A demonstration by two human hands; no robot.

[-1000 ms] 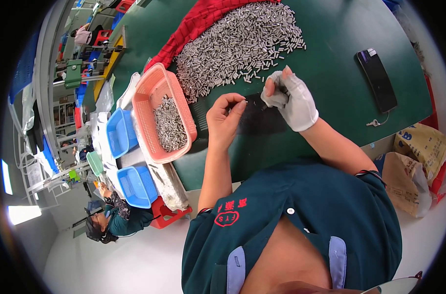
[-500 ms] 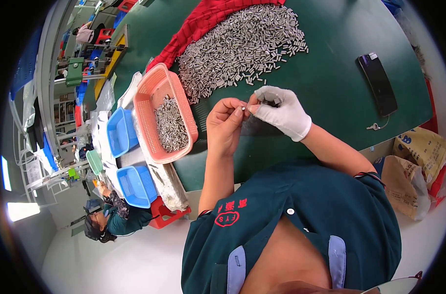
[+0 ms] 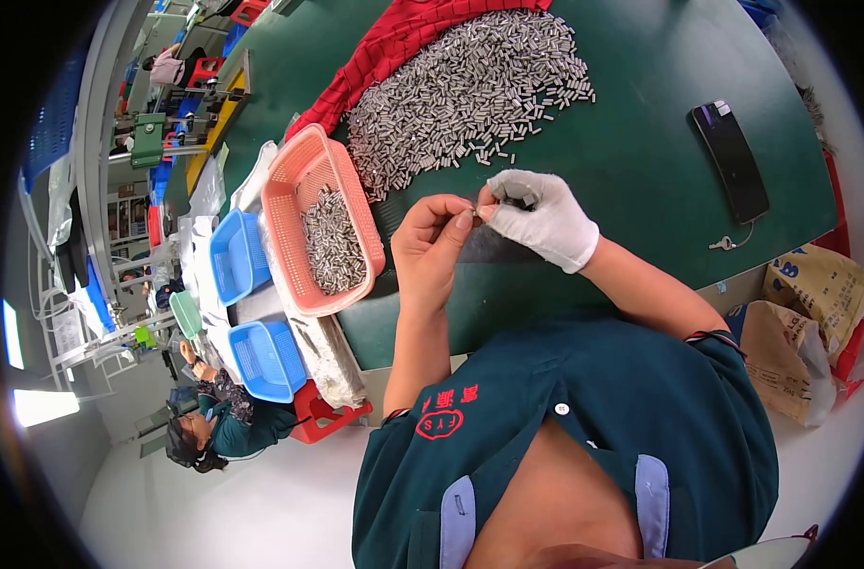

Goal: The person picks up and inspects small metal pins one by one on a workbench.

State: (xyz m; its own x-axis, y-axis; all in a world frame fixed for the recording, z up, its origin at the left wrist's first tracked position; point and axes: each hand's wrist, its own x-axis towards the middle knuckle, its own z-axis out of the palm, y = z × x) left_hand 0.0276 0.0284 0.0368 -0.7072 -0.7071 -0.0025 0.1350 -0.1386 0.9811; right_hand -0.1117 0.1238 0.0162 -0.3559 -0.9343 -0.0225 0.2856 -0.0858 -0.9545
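My bare left hand (image 3: 430, 239) pinches a small metal cylinder (image 3: 475, 214) between thumb and forefinger. From the other side, my right hand (image 3: 538, 216), in a white glove with bare thumb and finger tips, closes on the same piece. Fingertips cover most of it. Beyond my hands a large heap of short silvery metal cylinders (image 3: 470, 90) spreads over the green table (image 3: 631, 114), partly on a red checked cloth (image 3: 394, 38). Left of my left hand stands a pink plastic basket (image 3: 278, 204) with more such cylinders (image 3: 333, 242) inside.
Two blue baskets (image 3: 238, 254) and a light green one (image 3: 184, 314) stand farther left, near another person (image 3: 233, 422) seated there. At the right of the table lies a dark phone (image 3: 731, 161) with a key (image 3: 723, 244) attached. Sacks (image 3: 788, 360) stand at lower right.
Both hands have shifted slightly left, still fingertip to fingertip. The metal cylinder's end shows less between the fingers. The other person's hand has lifted a little.
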